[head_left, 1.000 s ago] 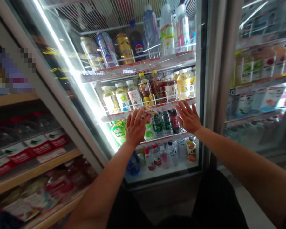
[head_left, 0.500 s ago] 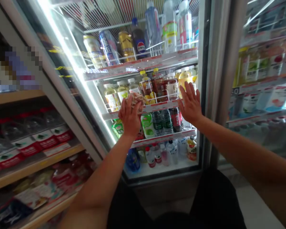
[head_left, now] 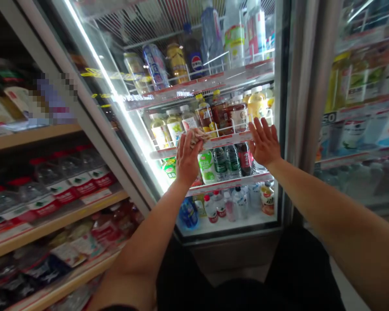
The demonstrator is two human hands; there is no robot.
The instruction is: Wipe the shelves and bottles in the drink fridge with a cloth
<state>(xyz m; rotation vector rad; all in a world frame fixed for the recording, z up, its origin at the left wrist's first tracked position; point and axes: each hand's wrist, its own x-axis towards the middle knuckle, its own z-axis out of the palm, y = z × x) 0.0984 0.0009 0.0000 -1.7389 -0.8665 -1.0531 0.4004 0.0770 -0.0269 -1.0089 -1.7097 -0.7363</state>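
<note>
My left hand [head_left: 187, 162] holds a crumpled, pale pinkish-brown cloth [head_left: 198, 136] up against the glass door [head_left: 168, 179] of a lit drinks fridge. The fingers lie over the cloth, which bunches out past the fingertips in front of the middle shelf edge. To the right, my right hand [head_left: 266, 142] is open, its fingers a little spread and its palm toward the same glass. Behind the glass stand rows of bottles, among them a dark tea bottle with a yellow cap [head_left: 205, 113] and a green-labelled bottle [head_left: 207, 166].
An upright metal door frame [head_left: 303, 108] separates this fridge from another glass-fronted cooler [head_left: 359, 151] on the right. Wooden shelves [head_left: 58, 222] with red-capped bottles [head_left: 65, 185] and packets stand close on the left. My dark-clothed knees [head_left: 298, 263] are near the fridge's lower edge.
The view has turned slightly left, so the fridge appears further right. My left hand and the cloth have shifted slightly right and down over the glass. My right hand stays about where it was.
</note>
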